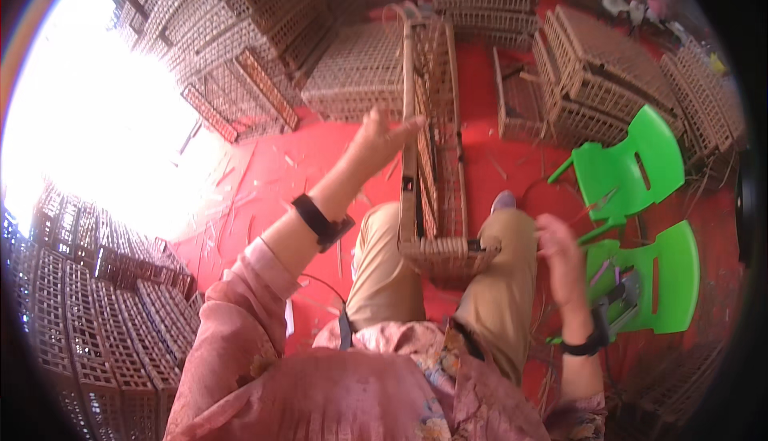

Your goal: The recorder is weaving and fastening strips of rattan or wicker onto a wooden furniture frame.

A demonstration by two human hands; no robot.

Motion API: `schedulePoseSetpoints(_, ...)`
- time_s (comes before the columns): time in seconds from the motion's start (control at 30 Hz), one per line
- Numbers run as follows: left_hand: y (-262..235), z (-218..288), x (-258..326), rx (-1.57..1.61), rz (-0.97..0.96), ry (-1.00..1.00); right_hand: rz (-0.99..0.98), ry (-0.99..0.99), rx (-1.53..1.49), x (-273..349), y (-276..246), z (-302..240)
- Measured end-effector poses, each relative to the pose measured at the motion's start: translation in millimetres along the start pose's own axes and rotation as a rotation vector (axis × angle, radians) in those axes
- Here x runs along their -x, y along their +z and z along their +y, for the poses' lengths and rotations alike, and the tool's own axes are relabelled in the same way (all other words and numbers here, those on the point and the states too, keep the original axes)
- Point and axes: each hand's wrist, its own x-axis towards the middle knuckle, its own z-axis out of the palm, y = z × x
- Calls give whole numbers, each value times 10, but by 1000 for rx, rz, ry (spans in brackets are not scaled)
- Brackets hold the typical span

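Brown cane forms this basket [456,247], which stands between my 2 legs [500,261]. It is probably light and stiff, its thin strips breakable; better hold the rim [409,157]. Left hand [380,135] is loosely open beside it; right hand [562,263], blurred, I cannot tell.

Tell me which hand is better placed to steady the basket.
Probably the left hand: its fingers are at the left rim of the basket; the right hand is away beside the right knee.

The brown wicker frame [427,173] is long and narrow. Its axis runs from twelve to six o'clock; two long rails [409,157] bound it, and cane strips [448,247] wrap the six-o'clock end.
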Motion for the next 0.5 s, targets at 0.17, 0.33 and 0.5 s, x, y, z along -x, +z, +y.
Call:
schedulePoseSetpoints(0.17,373,31,-29,-150,-159,4,-282,-68,95,132,636,-564)
schedulePoseSetpoints(0.33,165,200,13,-327,-168,20,-317,-114,144,53,855,-444)
schedulePoseSetpoints(0.5,-310,105,-157,-535,-382,91,-537,-174,-109,60,1462,-524)
